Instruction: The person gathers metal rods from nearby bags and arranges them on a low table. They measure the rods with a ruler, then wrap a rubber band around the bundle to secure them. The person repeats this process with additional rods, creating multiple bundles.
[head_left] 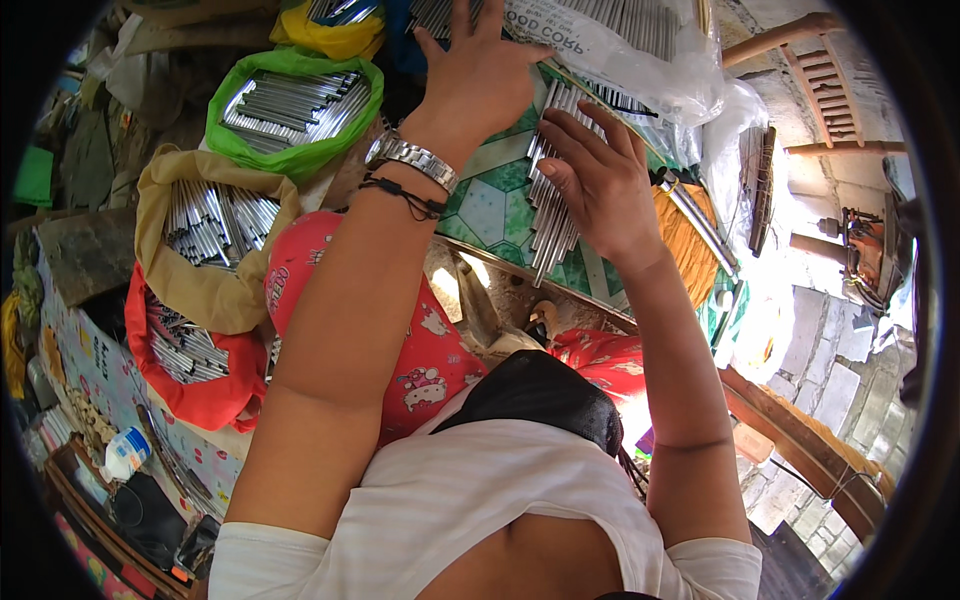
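Several thin, shiny metal tubes (552,215) lie side by side on a green and white patterned tabletop (482,207). My right hand (605,185) is over their right side, fingers stretched out and fingertips close to the tubes. Whether it presses on them I cannot tell. Farther up, my left hand (478,85), with a metal watch (415,160) at its wrist, reaches to the far edge of view with its fingers spread. It lies beside a clear plastic sack (640,75) full of similar tubes. No tube shows in either hand.
At my left stand cloth or plastic bags of tubes: a green bag (245,155), a beige bag (165,285), a red bag (175,395) and a yellow bag (320,38). A thicker metal pipe (700,220) lies right of my right hand. A wooden chair (825,90) stands far right.
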